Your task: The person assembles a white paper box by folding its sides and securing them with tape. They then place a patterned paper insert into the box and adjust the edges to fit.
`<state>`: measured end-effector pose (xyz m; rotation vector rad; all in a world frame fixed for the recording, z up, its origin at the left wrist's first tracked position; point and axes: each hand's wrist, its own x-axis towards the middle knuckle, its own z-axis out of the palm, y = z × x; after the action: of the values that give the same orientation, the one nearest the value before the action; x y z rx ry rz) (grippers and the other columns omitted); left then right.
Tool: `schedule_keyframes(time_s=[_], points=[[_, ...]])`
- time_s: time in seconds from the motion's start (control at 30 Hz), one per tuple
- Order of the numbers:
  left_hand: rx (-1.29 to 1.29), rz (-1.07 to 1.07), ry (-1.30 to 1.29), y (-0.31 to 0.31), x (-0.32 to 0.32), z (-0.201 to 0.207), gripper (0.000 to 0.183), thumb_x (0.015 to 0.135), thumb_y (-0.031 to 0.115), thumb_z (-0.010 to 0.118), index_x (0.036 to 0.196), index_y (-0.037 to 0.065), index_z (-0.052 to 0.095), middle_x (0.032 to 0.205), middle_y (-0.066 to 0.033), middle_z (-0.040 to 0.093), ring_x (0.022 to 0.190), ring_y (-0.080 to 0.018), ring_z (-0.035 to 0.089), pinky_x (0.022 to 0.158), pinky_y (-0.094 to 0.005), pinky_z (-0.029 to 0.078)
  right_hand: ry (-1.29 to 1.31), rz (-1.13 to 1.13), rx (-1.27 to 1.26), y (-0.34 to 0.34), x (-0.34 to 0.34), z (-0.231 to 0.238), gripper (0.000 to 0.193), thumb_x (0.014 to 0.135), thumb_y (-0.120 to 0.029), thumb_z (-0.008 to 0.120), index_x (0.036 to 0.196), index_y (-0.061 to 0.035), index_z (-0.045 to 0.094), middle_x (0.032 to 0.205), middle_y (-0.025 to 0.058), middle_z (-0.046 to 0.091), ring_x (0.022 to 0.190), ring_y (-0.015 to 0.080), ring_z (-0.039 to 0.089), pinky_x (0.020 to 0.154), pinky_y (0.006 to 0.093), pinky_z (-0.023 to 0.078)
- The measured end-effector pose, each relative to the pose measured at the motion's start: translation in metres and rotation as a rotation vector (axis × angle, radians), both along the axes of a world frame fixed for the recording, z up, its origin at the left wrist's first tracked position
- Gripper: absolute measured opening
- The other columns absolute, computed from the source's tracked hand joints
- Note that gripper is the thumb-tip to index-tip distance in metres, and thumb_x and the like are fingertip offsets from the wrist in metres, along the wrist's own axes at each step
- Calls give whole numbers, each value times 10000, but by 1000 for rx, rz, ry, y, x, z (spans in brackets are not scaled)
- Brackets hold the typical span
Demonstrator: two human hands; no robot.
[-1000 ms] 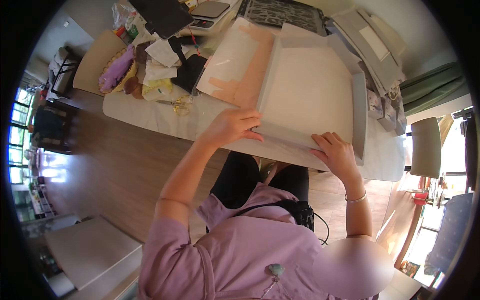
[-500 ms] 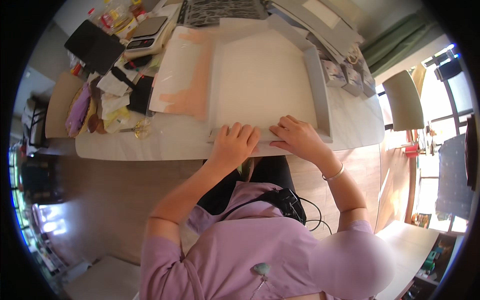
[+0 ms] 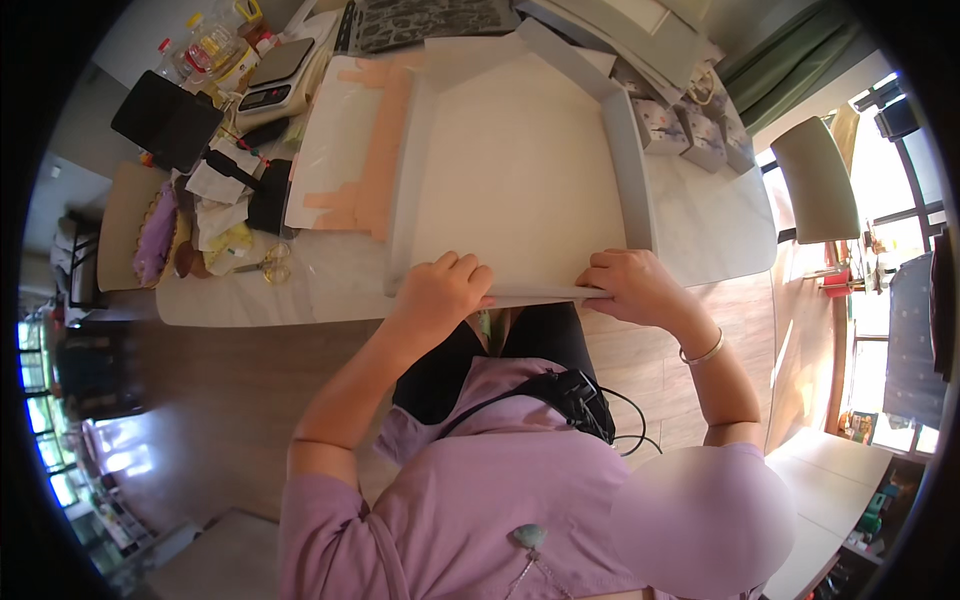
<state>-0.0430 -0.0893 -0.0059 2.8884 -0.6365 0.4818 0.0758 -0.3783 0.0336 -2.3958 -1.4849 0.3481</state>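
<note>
1. The left hand (image 3: pixel 442 288) is gripping the near edge of the grey-white box (image 3: pixel 515 180), left of the frame's centre.
2. The right hand (image 3: pixel 637 287) is pinching that edge, right of centre.
3. The box is lying on the table (image 3: pixel 345 268), upper centre.

I look steeply down through one head-worn fisheye, from above the hands (image 3: pixel 440 292) and bench (image 3: pixel 705 220).
</note>
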Motion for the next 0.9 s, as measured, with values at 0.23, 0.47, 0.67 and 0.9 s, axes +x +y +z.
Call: schedule_keyframes(time_s=[0.23, 0.47, 0.67, 0.9], points=[[-110, 17, 107, 7, -3, 8, 422, 643, 338, 857, 829, 84, 577, 804, -43, 558, 775, -228, 608, 642, -360, 522, -294, 81, -115, -13, -6, 11, 133, 730, -111, 760, 831, -62, 689, 833, 112, 632, 808, 302, 651, 749, 398, 524], [-37, 49, 219, 16, -12, 5, 427, 642, 344, 859, 829, 79, 581, 807, -48, 561, 774, -241, 608, 641, -375, 517, -50, 148, -227, -11, -7, 6, 25, 767, -59, 684, 789, -49, 678, 823, 133, 653, 781, 318, 671, 711, 411, 540], [-33, 75, 191, 12, -20, 10, 380, 667, 295, 854, 842, 88, 588, 832, -36, 560, 787, -236, 611, 621, -368, 509, -29, 100, -199, -6, -11, 6, 127, 760, -54, 687, 883, -36, 661, 817, 138, 656, 777, 327, 676, 689, 423, 544], [-90, 40, -89, -29, -29, -8, 232, 678, 194, 744, 866, 117, 632, 828, 4, 574, 777, -190, 585, 615, -313, 476, -79, 115, -144, 13, -47, -7, 191, 712, -41, 676, 886, -8, 605, 822, 149, 643, 759, 321, 673, 656, 406, 541]])
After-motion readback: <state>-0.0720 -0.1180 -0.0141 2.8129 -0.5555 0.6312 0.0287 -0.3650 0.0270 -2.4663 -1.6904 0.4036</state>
